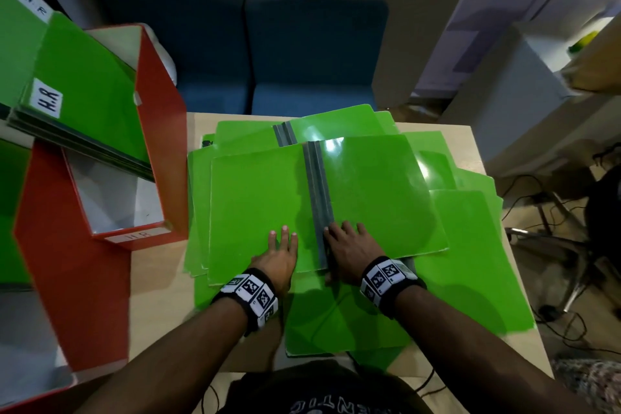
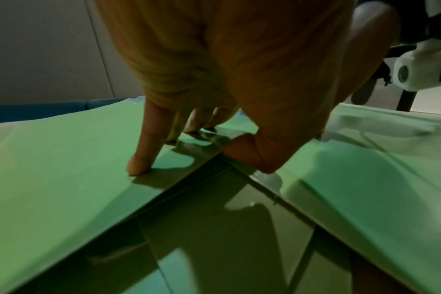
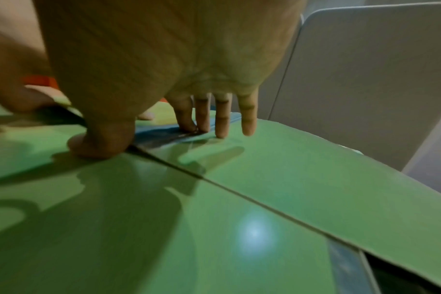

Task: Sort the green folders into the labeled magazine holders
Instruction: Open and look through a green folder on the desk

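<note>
Lying open atop the scattered folder pile on the table, top green folder, pressed flat by spread left hand and right hand flanking grey spine, red holder beside.

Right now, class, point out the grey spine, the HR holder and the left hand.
Grey spine (image 1: 318, 198), head view, mid-strip.
HR holder (image 1: 161, 131), head view, red side wall.
Left hand (image 1: 277, 257), head view, back of hand.

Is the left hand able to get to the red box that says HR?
Probably yes. The left hand lies flat on the open folder, holding nothing, and the red HR holder stands just to its left with nothing between.
</note>
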`<state>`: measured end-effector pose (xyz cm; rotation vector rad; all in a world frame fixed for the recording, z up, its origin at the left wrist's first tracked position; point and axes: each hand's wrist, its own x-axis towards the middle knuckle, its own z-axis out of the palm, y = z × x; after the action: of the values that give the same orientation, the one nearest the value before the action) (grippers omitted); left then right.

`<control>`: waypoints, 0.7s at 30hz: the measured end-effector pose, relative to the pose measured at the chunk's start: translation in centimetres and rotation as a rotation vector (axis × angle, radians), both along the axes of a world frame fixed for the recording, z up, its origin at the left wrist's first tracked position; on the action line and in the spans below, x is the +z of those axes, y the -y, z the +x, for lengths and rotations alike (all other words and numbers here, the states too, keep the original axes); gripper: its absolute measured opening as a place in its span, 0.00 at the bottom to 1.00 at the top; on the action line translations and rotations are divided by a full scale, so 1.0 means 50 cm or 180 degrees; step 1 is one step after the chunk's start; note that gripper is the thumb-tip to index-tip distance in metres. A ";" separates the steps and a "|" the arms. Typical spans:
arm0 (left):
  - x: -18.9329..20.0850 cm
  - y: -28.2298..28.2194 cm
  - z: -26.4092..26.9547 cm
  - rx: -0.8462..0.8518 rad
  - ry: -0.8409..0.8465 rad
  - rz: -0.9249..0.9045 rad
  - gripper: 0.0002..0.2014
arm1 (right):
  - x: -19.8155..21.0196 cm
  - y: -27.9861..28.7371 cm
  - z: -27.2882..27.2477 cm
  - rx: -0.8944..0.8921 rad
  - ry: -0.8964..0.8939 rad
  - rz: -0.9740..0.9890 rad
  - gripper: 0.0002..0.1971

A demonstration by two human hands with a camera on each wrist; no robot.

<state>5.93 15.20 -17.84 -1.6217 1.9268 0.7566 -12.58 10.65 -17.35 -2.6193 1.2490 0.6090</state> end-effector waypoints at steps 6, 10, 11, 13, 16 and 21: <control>0.043 -0.013 0.021 -0.0431 0.0323 -0.0328 0.46 | -0.003 -0.038 -0.030 0.0200 0.0478 0.0099 0.30; 0.091 -0.005 0.056 -0.0414 -0.0052 -0.0841 0.41 | 0.032 -0.011 -0.049 0.0202 0.0831 0.0302 0.21; 0.108 0.000 0.064 -0.0391 -0.0184 -0.0933 0.38 | 0.045 0.001 -0.053 0.0191 0.0821 0.0299 0.20; 0.147 0.018 0.081 -0.0365 -0.0416 -0.1038 0.33 | 0.076 0.028 -0.062 0.0090 0.0685 0.0300 0.19; 0.214 0.048 0.109 -0.0367 -0.0632 -0.1234 0.23 | 0.126 0.060 -0.072 -0.0101 0.0681 0.0337 0.19; 0.323 0.079 0.147 -0.0493 -0.0825 -0.2104 0.13 | 0.222 0.086 -0.090 -0.0277 0.1198 -0.0013 0.16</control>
<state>13.27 11.24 -1.67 -1.7576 2.6493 0.2796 -17.09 6.35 -6.24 -2.5086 1.2312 0.0896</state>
